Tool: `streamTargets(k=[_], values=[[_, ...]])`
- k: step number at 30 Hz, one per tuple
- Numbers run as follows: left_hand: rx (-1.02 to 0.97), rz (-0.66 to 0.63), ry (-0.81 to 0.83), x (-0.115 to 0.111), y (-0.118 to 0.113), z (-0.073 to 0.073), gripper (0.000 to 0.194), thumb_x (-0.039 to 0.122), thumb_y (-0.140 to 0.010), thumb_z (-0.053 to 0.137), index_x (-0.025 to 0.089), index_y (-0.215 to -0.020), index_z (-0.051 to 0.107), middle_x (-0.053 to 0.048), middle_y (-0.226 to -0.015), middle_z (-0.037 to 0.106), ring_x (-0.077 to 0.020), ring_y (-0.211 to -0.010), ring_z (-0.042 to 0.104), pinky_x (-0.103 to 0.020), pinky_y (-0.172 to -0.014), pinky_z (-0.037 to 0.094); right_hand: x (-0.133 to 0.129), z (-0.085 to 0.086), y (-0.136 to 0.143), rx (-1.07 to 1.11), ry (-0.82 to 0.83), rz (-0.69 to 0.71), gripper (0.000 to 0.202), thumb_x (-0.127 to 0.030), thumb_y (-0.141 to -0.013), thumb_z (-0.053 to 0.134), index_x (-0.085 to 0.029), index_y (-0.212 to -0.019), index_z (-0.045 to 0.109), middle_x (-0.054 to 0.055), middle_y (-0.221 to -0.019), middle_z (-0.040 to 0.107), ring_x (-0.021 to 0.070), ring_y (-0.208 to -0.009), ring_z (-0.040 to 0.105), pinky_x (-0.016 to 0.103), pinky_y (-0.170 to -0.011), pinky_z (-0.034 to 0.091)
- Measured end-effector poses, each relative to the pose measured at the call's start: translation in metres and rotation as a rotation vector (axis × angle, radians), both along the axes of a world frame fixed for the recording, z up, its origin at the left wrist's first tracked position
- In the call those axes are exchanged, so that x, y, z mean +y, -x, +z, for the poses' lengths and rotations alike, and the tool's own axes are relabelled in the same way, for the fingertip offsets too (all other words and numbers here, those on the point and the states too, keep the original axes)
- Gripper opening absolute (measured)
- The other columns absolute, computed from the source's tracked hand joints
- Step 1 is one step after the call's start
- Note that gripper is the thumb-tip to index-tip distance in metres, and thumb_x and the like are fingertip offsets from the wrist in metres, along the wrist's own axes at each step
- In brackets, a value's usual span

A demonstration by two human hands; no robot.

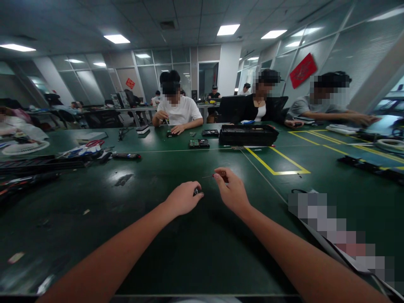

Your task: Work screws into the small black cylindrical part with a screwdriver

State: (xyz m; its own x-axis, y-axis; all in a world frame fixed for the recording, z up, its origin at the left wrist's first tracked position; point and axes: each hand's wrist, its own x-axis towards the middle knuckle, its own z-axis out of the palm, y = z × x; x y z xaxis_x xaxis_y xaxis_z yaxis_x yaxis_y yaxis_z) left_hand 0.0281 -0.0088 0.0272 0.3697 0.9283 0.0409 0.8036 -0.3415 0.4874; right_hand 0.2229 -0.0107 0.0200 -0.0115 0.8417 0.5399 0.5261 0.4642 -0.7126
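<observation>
Over the green table (176,261), my left hand (185,198) is closed around a small dark, shiny object (197,191), mostly hidden by the fingers. To its right and slightly farther away, my right hand (230,188) pinches a small screwdriver by its dark red handle (214,175). The thin shaft (206,176) points left. The two hands are apart, and the shaft touches nothing that I can see.
Beyond my hands lie a green circuit board (199,143) and a long black box (248,135). Tools, including a dark cylindrical one (126,156), lie at left. A pixelated sheet (331,227) is at right. Several people sit across the table.
</observation>
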Motion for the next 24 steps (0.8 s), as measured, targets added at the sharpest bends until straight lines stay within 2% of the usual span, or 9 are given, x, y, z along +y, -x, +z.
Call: streamTargets(k=[3, 5, 10, 16, 21, 24], values=[[0.129, -0.015, -0.023, 0.004, -0.005, -0.008, 0.033, 0.040, -0.087, 0.061, 0.023, -0.115, 0.065, -0.008, -0.110, 0.067, -0.0262, -0.098, 0.062, -0.035, -0.074, 0.045, 0.000, 0.000, 0.000, 0.000, 0.002, 0.001, 0.025, -0.035, -0.096, 0.050, -0.019, -0.110, 0.063, 0.008, -0.097, 0.071, 0.0225, -0.089, 0.067, 0.038, -0.081, 0.052], [0.180, -0.034, -0.015, 0.007, -0.006, -0.011, 0.033, 0.040, -0.086, 0.064, 0.022, -0.114, 0.066, -0.008, -0.109, 0.067, -0.0271, -0.098, 0.062, -0.036, -0.074, 0.045, 0.000, 0.000, 0.000, -0.004, 0.004, 0.001, 0.024, -0.034, -0.096, 0.050, -0.020, -0.109, 0.063, 0.008, -0.097, 0.071, 0.0225, -0.089, 0.067, 0.038, -0.080, 0.052], [0.139, -0.055, 0.004, 0.011, -0.002, -0.010, 0.025, 0.039, -0.086, 0.063, 0.023, -0.105, 0.069, -0.007, -0.106, 0.068, -0.0260, -0.096, 0.063, -0.036, -0.074, 0.046, 0.000, 0.000, 0.000, -0.013, 0.000, 0.008, 0.023, -0.034, -0.096, 0.050, -0.020, -0.108, 0.063, 0.007, -0.095, 0.071, 0.0218, -0.087, 0.067, 0.037, -0.078, 0.052], [-0.157, 0.020, 0.039, 0.016, 0.014, -0.007, 0.023, 0.034, -0.085, 0.063, 0.021, -0.102, 0.072, -0.006, -0.104, 0.071, -0.0223, -0.094, 0.065, -0.034, -0.081, 0.048, -0.002, 0.002, 0.001, -0.004, 0.015, 0.027, 0.022, -0.032, -0.096, 0.051, -0.019, -0.108, 0.063, 0.007, -0.097, 0.071, 0.0216, -0.089, 0.067, 0.037, -0.081, 0.052], [-0.487, 0.198, 0.148, 0.028, 0.042, -0.006, 0.031, 0.033, -0.083, 0.065, 0.018, -0.109, 0.071, -0.007, -0.097, 0.072, -0.0137, -0.065, 0.061, -0.028, -0.064, 0.047, -0.003, 0.003, 0.000, -0.015, 0.044, 0.047, 0.022, -0.031, -0.096, 0.050, -0.018, -0.109, 0.063, 0.008, -0.098, 0.070, 0.0213, -0.091, 0.067, 0.037, -0.082, 0.052], [-0.736, 0.313, 0.198, 0.037, 0.061, -0.003, 0.034, 0.032, -0.080, 0.068, 0.016, -0.111, 0.069, -0.010, -0.103, 0.070, -0.0110, -0.063, 0.057, -0.021, -0.049, 0.037, -0.003, 0.003, 0.000, -0.025, 0.049, 0.047, 0.022, -0.031, -0.097, 0.050, -0.019, -0.109, 0.062, 0.007, -0.098, 0.070, 0.0212, -0.091, 0.066, 0.037, -0.082, 0.052]])
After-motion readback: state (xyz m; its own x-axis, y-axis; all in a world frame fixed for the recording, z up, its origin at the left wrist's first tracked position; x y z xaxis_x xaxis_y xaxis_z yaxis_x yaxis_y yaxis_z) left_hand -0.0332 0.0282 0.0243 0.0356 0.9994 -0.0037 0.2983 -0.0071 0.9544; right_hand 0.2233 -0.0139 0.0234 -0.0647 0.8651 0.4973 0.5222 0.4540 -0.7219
